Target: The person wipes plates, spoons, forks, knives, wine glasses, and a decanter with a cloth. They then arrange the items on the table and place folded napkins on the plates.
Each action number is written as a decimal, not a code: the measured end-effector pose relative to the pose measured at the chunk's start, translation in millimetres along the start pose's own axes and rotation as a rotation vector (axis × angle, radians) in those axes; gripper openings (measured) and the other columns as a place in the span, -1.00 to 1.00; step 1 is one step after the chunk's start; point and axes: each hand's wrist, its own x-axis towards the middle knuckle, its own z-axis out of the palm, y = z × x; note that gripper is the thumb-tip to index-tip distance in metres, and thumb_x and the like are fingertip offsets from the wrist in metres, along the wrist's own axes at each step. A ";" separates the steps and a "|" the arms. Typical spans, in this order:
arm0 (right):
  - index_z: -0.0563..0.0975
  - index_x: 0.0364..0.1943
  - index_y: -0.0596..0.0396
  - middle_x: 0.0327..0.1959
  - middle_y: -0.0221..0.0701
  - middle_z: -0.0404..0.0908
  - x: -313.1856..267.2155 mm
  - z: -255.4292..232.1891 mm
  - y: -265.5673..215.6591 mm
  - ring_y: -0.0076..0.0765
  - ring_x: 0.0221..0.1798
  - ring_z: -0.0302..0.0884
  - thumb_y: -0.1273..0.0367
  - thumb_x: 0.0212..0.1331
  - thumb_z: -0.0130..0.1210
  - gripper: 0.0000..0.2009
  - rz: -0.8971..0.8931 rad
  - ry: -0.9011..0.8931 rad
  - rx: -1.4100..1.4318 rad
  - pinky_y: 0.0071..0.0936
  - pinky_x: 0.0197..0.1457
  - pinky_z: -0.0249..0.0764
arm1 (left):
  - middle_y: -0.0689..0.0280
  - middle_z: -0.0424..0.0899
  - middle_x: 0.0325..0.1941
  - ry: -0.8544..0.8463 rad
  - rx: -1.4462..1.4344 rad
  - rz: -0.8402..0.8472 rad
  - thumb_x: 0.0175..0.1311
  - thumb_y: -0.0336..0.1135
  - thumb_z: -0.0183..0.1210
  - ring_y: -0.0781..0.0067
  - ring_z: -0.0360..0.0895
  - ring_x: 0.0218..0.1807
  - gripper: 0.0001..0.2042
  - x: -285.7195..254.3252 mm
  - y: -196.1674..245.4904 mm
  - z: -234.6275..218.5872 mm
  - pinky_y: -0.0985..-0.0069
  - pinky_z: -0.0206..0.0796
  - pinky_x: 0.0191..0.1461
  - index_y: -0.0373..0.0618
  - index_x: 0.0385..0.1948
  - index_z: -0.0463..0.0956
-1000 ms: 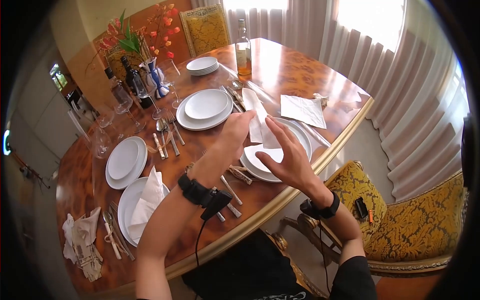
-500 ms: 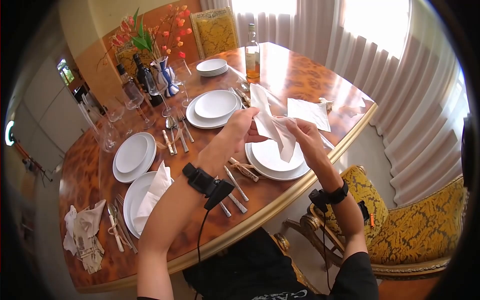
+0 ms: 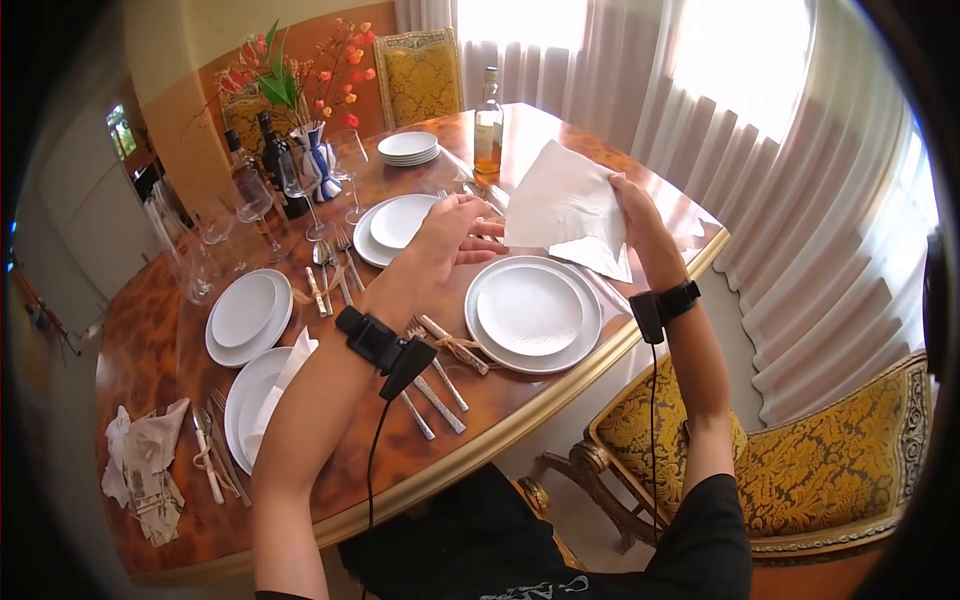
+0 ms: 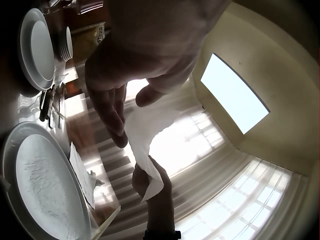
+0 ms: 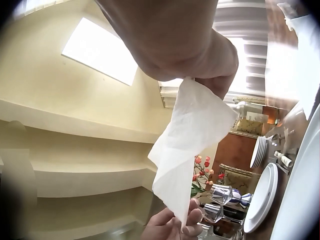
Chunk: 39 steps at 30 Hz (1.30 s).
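Note:
A white napkin hangs spread above the table, its right edge pinched by my right hand. My left hand is at the napkin's left edge, fingers extended; the left wrist view shows its thumb apart from the fingers, which touch the cloth. In the right wrist view the napkin narrows to a tip by the left fingertips. Below the hands, a small white plate lies on a larger plate. Another white napkin lies partly hidden behind the raised one.
Tied cutlery and loose pieces lie left of the near plates. Further left are plate stacks, a standing folded napkin and wine glasses. A bottle stands at the back. Chairs flank the table's gold edge.
The napkin has gone from a narrow, gathered strip to a broad sheet. My right hand has risen with its edge, while the left has shifted slightly left.

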 end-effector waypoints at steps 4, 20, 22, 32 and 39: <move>0.43 0.01 0.32 -0.13 -0.17 0.59 98.3 -82.7 57.1 -0.23 -0.14 0.63 0.30 0.41 -0.22 -0.66 0.076 0.158 -0.140 -0.25 -0.13 0.62 | 0.06 0.60 0.02 0.103 0.002 0.137 0.38 -0.14 0.01 0.27 0.62 -0.02 -0.58 -38.7 19.9 -2.7 0.44 0.50 -0.09 -0.11 0.18 0.21; 0.52 0.03 0.17 -0.16 -0.22 0.62 44.9 -105.7 45.2 -0.20 -0.08 0.66 0.20 0.23 0.04 -0.61 -0.083 0.276 -1.146 -0.35 -0.16 0.54 | 0.20 0.69 -0.09 0.368 0.497 0.060 0.38 -0.17 0.05 0.46 0.62 -0.05 -0.66 -281.0 15.6 -112.1 0.56 0.42 -0.06 -0.12 0.09 0.41; 0.50 0.06 0.22 -0.01 -0.10 0.64 66.7 -120.4 48.5 -0.14 0.05 0.62 0.21 0.26 0.00 -0.59 -0.503 0.289 -1.493 -0.26 0.12 0.48 | 0.28 0.68 -0.19 0.415 0.653 0.023 0.35 -0.18 0.09 0.53 0.60 -0.14 -0.70 -286.4 6.9 -142.3 0.53 0.40 -0.05 -0.20 -0.05 0.50; 0.55 -0.07 0.23 -0.24 -0.20 0.69 -137.6 238.7 52.0 -0.28 -0.16 0.65 0.19 0.28 0.08 -0.64 -0.422 -1.108 -1.141 -0.37 -0.06 0.53 | -0.01 0.61 -0.01 0.387 1.417 -0.246 0.07 0.11 0.25 0.02 0.56 0.05 -0.37 -264.8 -62.7 -181.0 0.21 0.38 0.08 -0.23 0.04 0.44; 0.55 -0.08 0.23 -0.23 -0.13 0.70 -171.5 326.5 139.8 -0.05 -0.15 0.68 0.17 0.18 0.13 -0.61 -0.478 -1.214 -0.992 -0.24 -0.01 0.53 | 0.07 0.68 -0.31 0.515 1.222 -0.097 0.05 -0.18 0.30 0.13 0.64 -0.25 -0.62 -265.7 -112.9 -191.1 0.28 0.43 -0.16 -0.32 -0.22 0.55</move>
